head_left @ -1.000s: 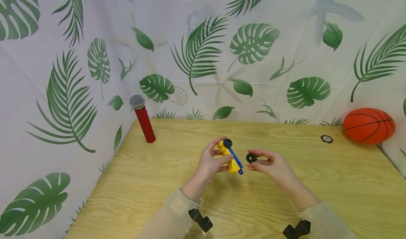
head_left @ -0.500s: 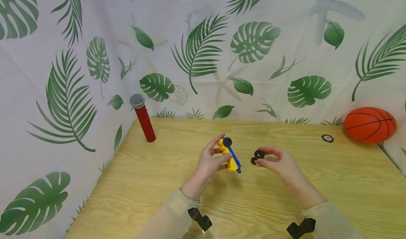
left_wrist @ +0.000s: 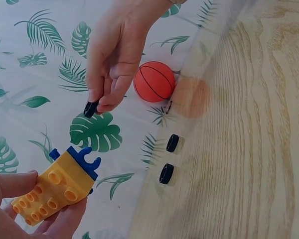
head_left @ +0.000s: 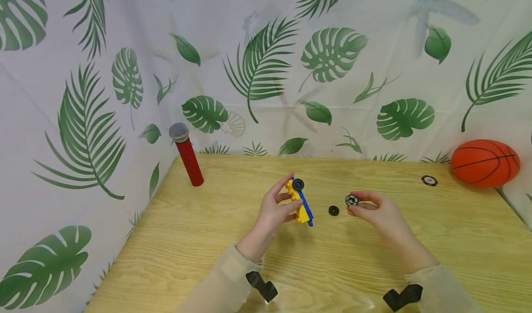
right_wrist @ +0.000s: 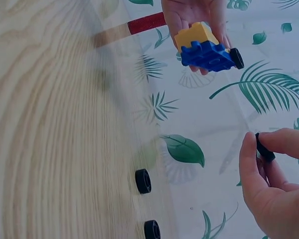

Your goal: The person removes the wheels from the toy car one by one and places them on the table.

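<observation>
Pinching a wheel (head_left: 351, 201) in my right hand (head_left: 380, 210) and gripping the car (head_left: 305, 210) in my left hand (head_left: 274, 210) above the table (head_left: 232, 188), from here I see two loose wheels (left_wrist: 166, 174) lying nearby on it, chip (head_left: 429, 180) and ball (head_left: 485, 163) farther right, mic (head_left: 189, 161) far left.

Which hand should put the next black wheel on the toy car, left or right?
Probably the right hand: it pinches a loose black wheel between thumb and finger. The left hand is busy gripping the yellow and blue toy car, so it could hold the car steady.
</observation>
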A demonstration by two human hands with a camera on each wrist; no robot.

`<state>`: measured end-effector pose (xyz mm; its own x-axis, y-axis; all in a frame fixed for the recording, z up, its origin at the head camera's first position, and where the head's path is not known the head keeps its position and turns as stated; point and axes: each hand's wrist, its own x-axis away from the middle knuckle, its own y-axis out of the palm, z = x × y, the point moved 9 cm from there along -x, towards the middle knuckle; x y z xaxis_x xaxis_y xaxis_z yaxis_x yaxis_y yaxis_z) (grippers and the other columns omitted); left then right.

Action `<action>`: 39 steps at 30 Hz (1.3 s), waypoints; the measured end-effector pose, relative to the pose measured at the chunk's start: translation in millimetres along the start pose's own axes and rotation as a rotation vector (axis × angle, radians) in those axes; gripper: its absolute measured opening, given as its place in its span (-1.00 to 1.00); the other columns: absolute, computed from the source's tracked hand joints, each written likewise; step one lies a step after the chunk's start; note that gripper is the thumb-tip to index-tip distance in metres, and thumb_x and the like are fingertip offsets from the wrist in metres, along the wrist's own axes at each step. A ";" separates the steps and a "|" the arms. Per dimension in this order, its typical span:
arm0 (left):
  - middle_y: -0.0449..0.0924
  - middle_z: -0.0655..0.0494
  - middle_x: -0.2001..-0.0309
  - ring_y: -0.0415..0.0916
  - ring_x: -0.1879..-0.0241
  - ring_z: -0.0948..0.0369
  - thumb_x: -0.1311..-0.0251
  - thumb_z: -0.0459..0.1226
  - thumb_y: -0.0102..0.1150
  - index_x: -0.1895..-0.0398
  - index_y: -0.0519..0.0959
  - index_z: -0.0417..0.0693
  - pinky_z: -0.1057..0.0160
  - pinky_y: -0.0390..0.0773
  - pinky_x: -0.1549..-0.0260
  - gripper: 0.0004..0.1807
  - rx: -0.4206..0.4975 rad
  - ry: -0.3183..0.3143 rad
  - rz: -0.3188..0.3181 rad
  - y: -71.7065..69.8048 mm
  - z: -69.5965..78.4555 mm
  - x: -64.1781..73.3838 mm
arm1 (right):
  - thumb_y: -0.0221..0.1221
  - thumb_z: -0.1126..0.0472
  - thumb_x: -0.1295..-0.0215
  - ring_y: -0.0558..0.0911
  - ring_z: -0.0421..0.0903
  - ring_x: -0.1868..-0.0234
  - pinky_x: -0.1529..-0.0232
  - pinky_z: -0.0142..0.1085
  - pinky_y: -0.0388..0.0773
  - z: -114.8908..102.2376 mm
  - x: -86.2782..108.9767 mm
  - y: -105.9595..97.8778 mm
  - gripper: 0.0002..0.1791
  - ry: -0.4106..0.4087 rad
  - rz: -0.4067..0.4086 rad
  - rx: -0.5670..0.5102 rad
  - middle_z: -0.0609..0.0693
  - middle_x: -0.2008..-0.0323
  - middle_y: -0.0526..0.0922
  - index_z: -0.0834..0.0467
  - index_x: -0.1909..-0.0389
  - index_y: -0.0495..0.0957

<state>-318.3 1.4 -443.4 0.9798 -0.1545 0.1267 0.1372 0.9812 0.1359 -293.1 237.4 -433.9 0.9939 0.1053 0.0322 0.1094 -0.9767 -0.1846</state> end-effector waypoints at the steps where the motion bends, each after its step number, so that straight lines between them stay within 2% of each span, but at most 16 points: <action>1: 0.53 -0.12 0.00 0.62 0.19 0.14 -0.21 -0.48 0.27 -0.35 0.43 0.39 0.07 0.73 0.19 -0.27 -0.001 0.000 0.000 -0.1 -0.1 -0.1 | 0.16 0.32 -0.40 0.69 -0.39 0.22 0.10 -0.55 0.61 0.6 -0.2 -1.8 -0.40 0.003 0.001 -0.001 -0.30 0.30 0.68 0.52 -0.34 0.22; 6: 0.54 -0.12 0.00 0.62 0.19 0.14 -0.21 -0.48 0.27 -0.36 0.43 0.38 0.08 0.73 0.19 -0.28 -0.004 -0.003 0.000 -0.4 -0.8 -0.7 | 0.19 0.34 -0.37 0.71 -0.35 0.19 0.10 -0.51 0.64 3.4 -1.2 -11.7 -0.41 -0.001 0.016 -0.017 -0.22 0.24 0.63 0.48 -0.33 0.25; 10: 0.54 -0.13 -0.01 0.62 0.19 0.14 -0.21 -0.48 0.27 -0.37 0.42 0.36 0.08 0.73 0.18 -0.28 -0.006 -0.007 -0.001 -0.7 -1.1 -0.7 | 0.21 0.33 -0.36 0.69 -0.37 0.17 0.11 -0.48 0.65 5.3 -0.3 -19.7 -0.49 -0.022 0.040 -0.003 -0.10 0.15 0.50 0.28 -0.30 0.37; 13: 0.54 -0.13 -0.01 0.63 0.19 0.14 -0.22 -0.47 0.27 -0.37 0.42 0.38 0.07 0.73 0.18 -0.27 -0.008 -0.010 -0.001 -1.2 -1.1 -0.4 | 0.21 0.31 -0.37 0.68 -0.39 0.17 0.10 -0.50 0.64 7.5 0.4 -24.6 -0.59 -0.036 0.044 0.011 -0.14 0.15 0.53 0.10 -0.22 0.46; 15: 0.54 -0.13 -0.01 0.63 0.19 0.15 -0.22 -0.47 0.27 -0.36 0.42 0.39 0.07 0.73 0.18 -0.27 -0.009 -0.011 -0.002 -1.4 -1.0 -0.3 | 0.21 0.30 -0.37 0.68 -0.40 0.18 0.10 -0.51 0.64 9.8 0.5 -27.8 -0.62 -0.040 0.048 0.018 -0.19 0.18 0.57 0.07 -0.18 0.49; 18: 0.54 -0.13 -0.01 0.63 0.19 0.15 -0.22 -0.47 0.27 -0.36 0.42 0.40 0.07 0.73 0.18 -0.28 -0.007 -0.013 -0.002 -1.9 -0.7 0.1 | 0.22 0.29 -0.37 0.69 -0.40 0.18 0.11 -0.51 0.63 14.6 -0.1 -33.2 -0.59 -0.032 0.056 0.030 -0.23 0.18 0.56 0.15 -0.22 0.48; 23: 0.53 -0.12 -0.01 0.62 0.19 0.15 -0.22 -0.46 0.27 -0.36 0.42 0.40 0.08 0.73 0.19 -0.28 -0.007 -0.014 -0.002 -2.9 -0.7 0.2 | 0.22 0.26 -0.37 0.68 -0.42 0.19 0.10 -0.50 0.64 25.0 -1.6 -43.5 -0.44 0.002 0.085 0.076 -0.26 0.16 0.54 0.36 -0.32 0.35; 30: 0.54 -0.13 -0.02 0.63 0.17 0.14 -0.23 -0.45 0.27 -0.37 0.42 0.38 0.08 0.73 0.19 -0.29 -0.024 -0.014 0.000 -4.6 -2.4 -0.5 | 0.23 0.27 -0.36 0.67 -0.45 0.23 0.13 -0.52 0.63 37.4 -4.1 -55.1 -0.35 0.039 0.124 0.110 -0.26 0.16 0.53 0.48 -0.35 0.26; 33: 0.54 -0.11 -0.04 0.64 0.14 0.11 -0.23 -0.44 0.27 -0.37 0.41 0.38 0.09 0.73 0.19 -0.29 -0.033 -0.015 -0.002 -5.0 -3.2 -0.6 | 0.23 0.28 -0.35 0.67 -0.46 0.23 0.14 -0.53 0.63 42.7 -5.3 -57.9 -0.33 0.062 0.134 0.113 -0.20 0.13 0.52 0.49 -0.37 0.23; 39: 0.54 -0.11 -0.03 0.64 0.14 0.09 -0.22 -0.44 0.28 -0.36 0.41 0.39 0.10 0.73 0.19 -0.29 -0.034 -0.010 -0.002 -4.8 -2.1 -1.4 | 0.23 0.26 -0.36 0.66 -0.47 0.24 0.11 -0.48 0.65 53.4 -9.5 -66.1 -0.31 0.111 0.151 0.143 0.10 -0.06 0.47 0.44 -0.40 0.22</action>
<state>-320.1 -2.8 -446.2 0.9781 -0.1574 0.1365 0.1441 0.9842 0.1026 -309.2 310.9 -474.5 0.9925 -0.0693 0.1004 -0.0321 -0.9424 -0.3330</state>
